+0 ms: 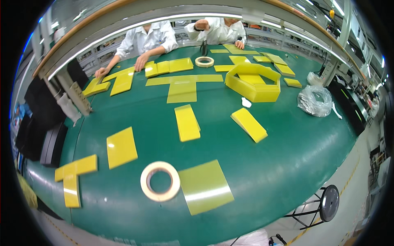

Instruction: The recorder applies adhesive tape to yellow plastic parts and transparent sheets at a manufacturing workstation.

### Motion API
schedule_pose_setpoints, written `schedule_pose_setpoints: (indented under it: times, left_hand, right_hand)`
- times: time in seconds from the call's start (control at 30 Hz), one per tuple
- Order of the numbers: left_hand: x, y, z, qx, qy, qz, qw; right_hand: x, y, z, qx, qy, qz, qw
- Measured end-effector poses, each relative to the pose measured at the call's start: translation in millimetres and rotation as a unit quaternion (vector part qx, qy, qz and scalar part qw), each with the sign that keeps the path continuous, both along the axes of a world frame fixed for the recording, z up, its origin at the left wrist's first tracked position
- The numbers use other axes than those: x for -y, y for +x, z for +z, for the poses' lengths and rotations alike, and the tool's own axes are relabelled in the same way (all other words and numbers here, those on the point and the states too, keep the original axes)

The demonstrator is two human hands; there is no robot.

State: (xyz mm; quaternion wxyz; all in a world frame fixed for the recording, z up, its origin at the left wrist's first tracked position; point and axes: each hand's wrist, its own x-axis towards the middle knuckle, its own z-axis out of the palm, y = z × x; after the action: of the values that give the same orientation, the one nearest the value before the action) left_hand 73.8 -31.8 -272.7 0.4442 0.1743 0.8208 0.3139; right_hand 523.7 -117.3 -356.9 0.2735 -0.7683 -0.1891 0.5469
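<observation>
Neither of my hands shows in the head view. Nearest on the green table lies a roll of cream tape, its edge by a translucent yellow sheet. To the left are a yellow square sheet and yellow strips laid in a T shape. Farther up are two stacks of yellow strips, one in the middle and one to the right. Behind them stands a many-sided yellow frame, beside a small white scrap.
Across the table two people in white coats work; one person's hands touch yellow sheets. A second tape roll lies at the back. On the right are a clear plastic bag and a black stool. A lamp beam spans overhead.
</observation>
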Motion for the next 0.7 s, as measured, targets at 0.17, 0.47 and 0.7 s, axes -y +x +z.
schedule_pose_setpoints:
  times: [0.17,0.47,0.7]
  left_hand:
    - [72,16,10,-0.043,0.106,0.085,0.99]
    - [21,108,204,-0.174,0.507,-0.326,0.779]
    - [-67,177,252,-0.279,0.606,-0.444,0.598]
  right_hand:
    - [-33,33,99,0.135,0.276,-0.115,0.945]
    - [-228,-95,409,0.226,0.643,0.359,0.638]
    - [-358,-163,345,0.353,0.489,0.571,0.557]
